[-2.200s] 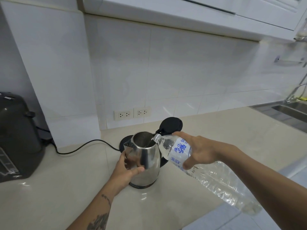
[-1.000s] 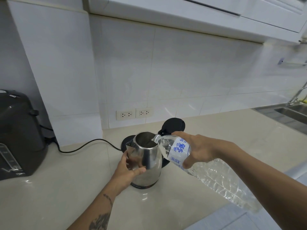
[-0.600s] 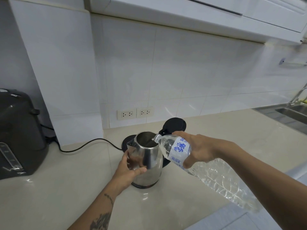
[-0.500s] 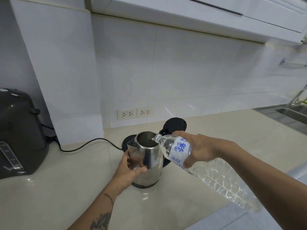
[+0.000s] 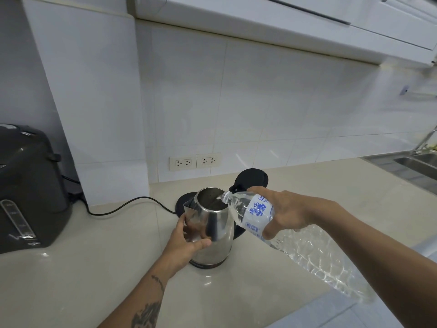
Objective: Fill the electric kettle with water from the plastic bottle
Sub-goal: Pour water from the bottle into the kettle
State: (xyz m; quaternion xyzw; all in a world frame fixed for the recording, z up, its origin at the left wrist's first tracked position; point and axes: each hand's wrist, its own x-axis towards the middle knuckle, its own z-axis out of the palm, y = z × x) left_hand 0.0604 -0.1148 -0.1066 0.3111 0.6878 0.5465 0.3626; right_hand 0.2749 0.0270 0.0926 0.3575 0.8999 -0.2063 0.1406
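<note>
The step in hand looked like the pour itself. To do it well, the bottle's mouth had to sit just over the kettle's rim and inside the opening, with the tilt raised gently so the water ran in without gulping and splashing over the steel; the other hand needed only to keep the kettle from sliding on the countertop (image 5: pixel 236 292).

The right hand (image 5: pixel 287 210) was wrapped around the upper part of the plastic bottle (image 5: pixel 256 213), fingers curled over the far side of the label and the thumb pressed beneath it. Ahead of that grip the bare neck reached over the rim; behind it the clear body trailed back under the forearm, its far end lower than the neck. I could not tell whether water was actually running.

The left hand (image 5: pixel 183 241) was clasped on the near side of the electric kettle (image 5: pixel 209 227), thumb lying across the front of the steel. The kettle stood upright under both hands. Its black lid (image 5: pixel 251 179) was flipped back just beyond the right hand's knuckles, and its black base (image 5: pixel 183 203) sat just behind it, cord trailing off to the left.
</note>
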